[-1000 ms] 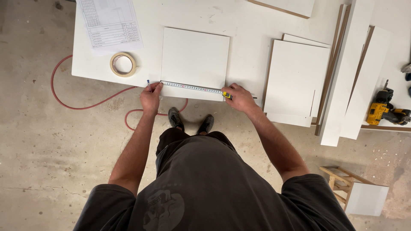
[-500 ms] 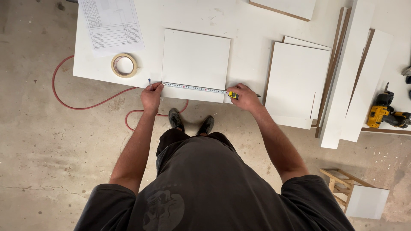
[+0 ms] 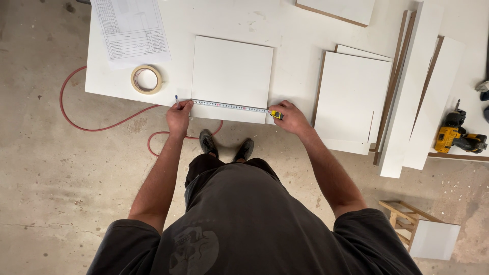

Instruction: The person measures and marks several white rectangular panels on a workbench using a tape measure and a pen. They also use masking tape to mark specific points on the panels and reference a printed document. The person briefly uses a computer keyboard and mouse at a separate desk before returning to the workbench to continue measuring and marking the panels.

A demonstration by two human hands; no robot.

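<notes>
where hands stretch tape measure: white panel, printed sheet.

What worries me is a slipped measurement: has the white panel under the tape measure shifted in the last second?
No. The white panel sits just as far right of the masking tape roll and overhangs the table edge as before.

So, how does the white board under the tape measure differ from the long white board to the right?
The white board under the tape measure is nearly square, while the long white board is a narrow strip. The first lies alone with the tape measure stretched along its near edge between left hand and right hand; the second rests among other boards, untouched. Both are white and lie flat.
</notes>
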